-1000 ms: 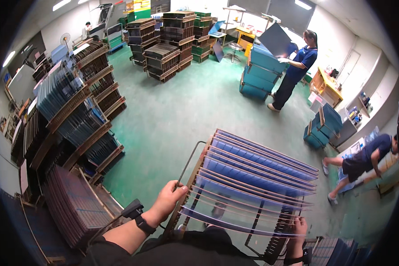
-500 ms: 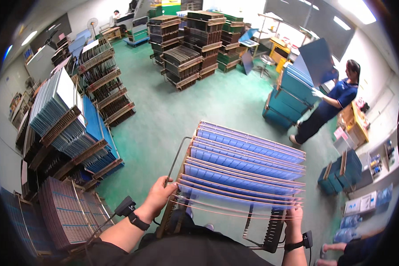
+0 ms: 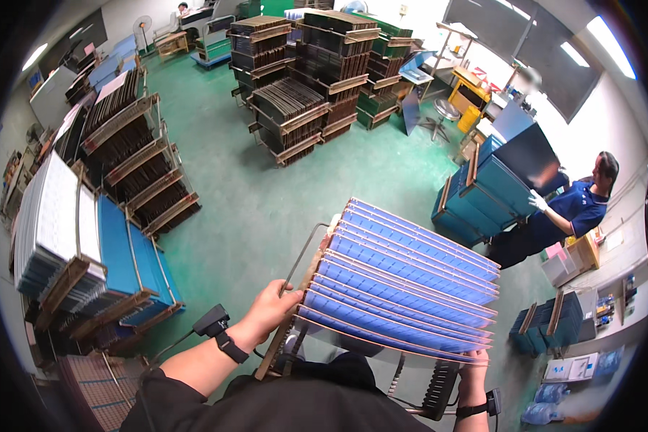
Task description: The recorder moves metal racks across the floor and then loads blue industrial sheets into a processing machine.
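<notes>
Slotted into a rack [image 3: 443, 381] in front of me stand several thin blue panels [image 3: 403, 288] with copper-coloured edges, set side by side. My left hand [image 3: 275, 308] is closed at the left edge of the nearest panels, its thumb along the top and its other fingers mostly hidden. At the right corner of the nearest panel, my right hand [image 3: 474, 369] is closed with its fingertips at the edge. A bent metal rod [image 3: 302, 248] rises from the rack's left side. Slotted bars show on the rack's near part.
Loaded racks of white and blue panels [image 3: 133, 252] and dark panels [image 3: 133, 151] line the left. Stacked racks [image 3: 291, 119] stand ahead. At right, a co-worker [image 3: 572, 209] in gloves handles a dark panel [image 3: 529, 155] over a teal stack [image 3: 489, 191]. Another teal stack [image 3: 554, 324] sits nearer.
The view has turned and shifted. The nearest panels, spread apart with gaps before, now sit closer to the others. The co-worker's dark panel is lower.
</notes>
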The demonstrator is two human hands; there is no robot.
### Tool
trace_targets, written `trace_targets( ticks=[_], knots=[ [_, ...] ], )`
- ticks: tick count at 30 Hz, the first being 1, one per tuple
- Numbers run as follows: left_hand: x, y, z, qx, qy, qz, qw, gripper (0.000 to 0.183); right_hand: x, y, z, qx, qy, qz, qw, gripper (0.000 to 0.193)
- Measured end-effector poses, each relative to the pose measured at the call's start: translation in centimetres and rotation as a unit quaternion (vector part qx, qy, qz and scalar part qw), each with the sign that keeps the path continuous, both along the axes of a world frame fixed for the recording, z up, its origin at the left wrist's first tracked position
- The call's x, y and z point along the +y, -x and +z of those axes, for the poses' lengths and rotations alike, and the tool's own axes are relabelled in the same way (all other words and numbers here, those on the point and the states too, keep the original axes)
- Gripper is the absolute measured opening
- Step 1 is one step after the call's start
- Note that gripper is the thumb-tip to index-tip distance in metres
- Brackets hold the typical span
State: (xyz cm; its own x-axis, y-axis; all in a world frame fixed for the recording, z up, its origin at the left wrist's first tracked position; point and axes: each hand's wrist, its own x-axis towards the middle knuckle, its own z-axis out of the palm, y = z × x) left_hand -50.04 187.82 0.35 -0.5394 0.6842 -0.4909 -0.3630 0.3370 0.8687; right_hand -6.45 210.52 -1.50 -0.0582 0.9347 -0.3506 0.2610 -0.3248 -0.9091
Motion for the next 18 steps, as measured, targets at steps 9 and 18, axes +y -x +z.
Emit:
trace_targets(
  ticks=[9,18],
  knots=[
    [17.2,10.9,-1.3,0.009,-0.01,0.022,1.0,0.03,18.7,13.5,-1.7,0.05,0.035,0.006,0.998,0.036],
    [28.1,20.9,1.3,-0.017,0.033,0.092,0.995,0.029,36.1,27.5,-0.7,0.066,0.024,0.132,0.989,0.037]
  ],
)
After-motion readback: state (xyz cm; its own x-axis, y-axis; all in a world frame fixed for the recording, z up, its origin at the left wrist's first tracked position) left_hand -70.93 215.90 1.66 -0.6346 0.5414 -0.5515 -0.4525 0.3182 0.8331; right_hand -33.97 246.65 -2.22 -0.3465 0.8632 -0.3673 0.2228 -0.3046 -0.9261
